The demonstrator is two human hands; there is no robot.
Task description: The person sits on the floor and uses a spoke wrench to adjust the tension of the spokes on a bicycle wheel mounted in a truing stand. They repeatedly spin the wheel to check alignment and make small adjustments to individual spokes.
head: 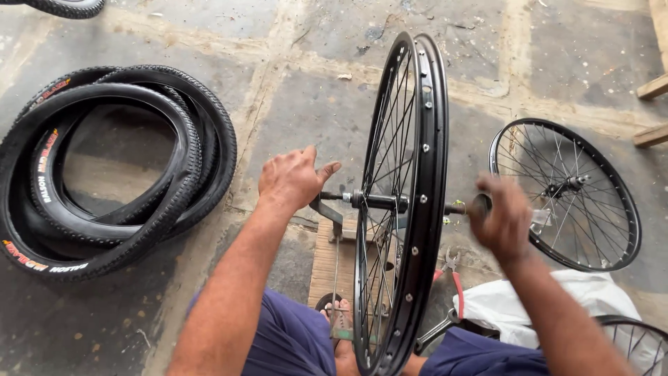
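A black spoked bicycle rim [417, 209] stands upright between my knees, seen edge-on, its axle [379, 201] running left to right through the hub. My left hand [291, 179] rests closed at the left end of the axle, on a grey metal stand arm [327, 209]. My right hand [502, 219] is blurred and grips the right end of the axle, beside the rim. Whether it holds a tool there I cannot tell.
Two or three black knobby tyres [104, 174] lie piled on the concrete floor at left. Another spoked wheel [567, 195] lies flat at right, above a white bag [529, 299]. Red-handled pliers [456, 275] lie by a wooden board [327, 261]. A third rim [640, 341] shows bottom right.
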